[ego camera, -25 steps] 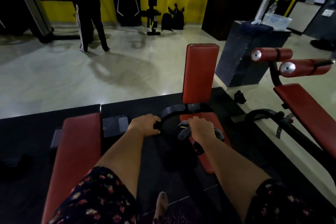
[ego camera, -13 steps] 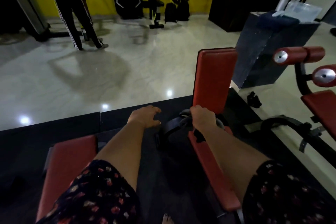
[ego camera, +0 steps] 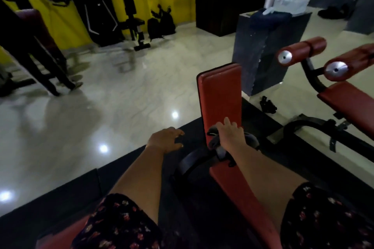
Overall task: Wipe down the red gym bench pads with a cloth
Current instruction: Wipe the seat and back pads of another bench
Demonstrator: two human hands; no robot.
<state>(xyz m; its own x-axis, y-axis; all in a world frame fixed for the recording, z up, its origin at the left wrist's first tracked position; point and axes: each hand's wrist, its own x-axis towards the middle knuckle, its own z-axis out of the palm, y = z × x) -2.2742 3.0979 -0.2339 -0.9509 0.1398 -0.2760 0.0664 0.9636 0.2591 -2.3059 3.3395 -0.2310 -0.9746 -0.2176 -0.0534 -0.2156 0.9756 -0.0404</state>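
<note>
1. Cloth (ego camera: 213,140), grey and bunched, sits at the foot of the upright red pad (ego camera: 220,95), pressed there by your right hand (ego camera: 230,135) with straight fingers.
2. Your left hand (ego camera: 166,140) hovers spread, holding nothing, over the black mat (ego camera: 60,194).
3. Beyond lie a glossy pale floor (ego camera: 121,97) and a yellow wall (ego camera: 60,16).

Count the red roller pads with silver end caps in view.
2. The rear roller pad sits at the right; the front roller pad is beside it, cut by the frame edge. More may be hidden.
</note>
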